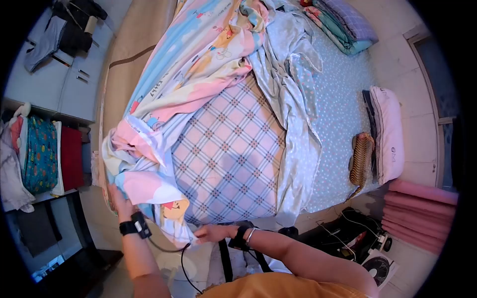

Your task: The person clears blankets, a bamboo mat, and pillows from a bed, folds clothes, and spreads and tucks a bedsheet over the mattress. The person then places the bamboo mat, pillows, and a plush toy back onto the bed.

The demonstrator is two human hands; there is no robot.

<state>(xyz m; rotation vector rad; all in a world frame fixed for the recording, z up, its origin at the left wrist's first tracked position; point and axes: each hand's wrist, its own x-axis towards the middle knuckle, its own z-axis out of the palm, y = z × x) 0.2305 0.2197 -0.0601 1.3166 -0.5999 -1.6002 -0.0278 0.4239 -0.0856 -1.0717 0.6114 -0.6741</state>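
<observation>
The colorful sheet [159,193] lay bunched over the near-left corner of the bed [226,164]. The right hand [213,233] pinched its end; the left hand [120,202] touched its side, grip unclear. Rightward lay a gray cover [297,149].

Soft, fairly even indoor light leaves faint shadows on the bed [228,154]; fisheye distortion bends the black-rimmed edges.

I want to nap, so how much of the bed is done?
The checked sheet looks spread flat. The right hand holds the bright blanket's corner, the left hand at its edge. That blanket is bunched and the grey cover rumpled, so both probably need smoothing.
</observation>
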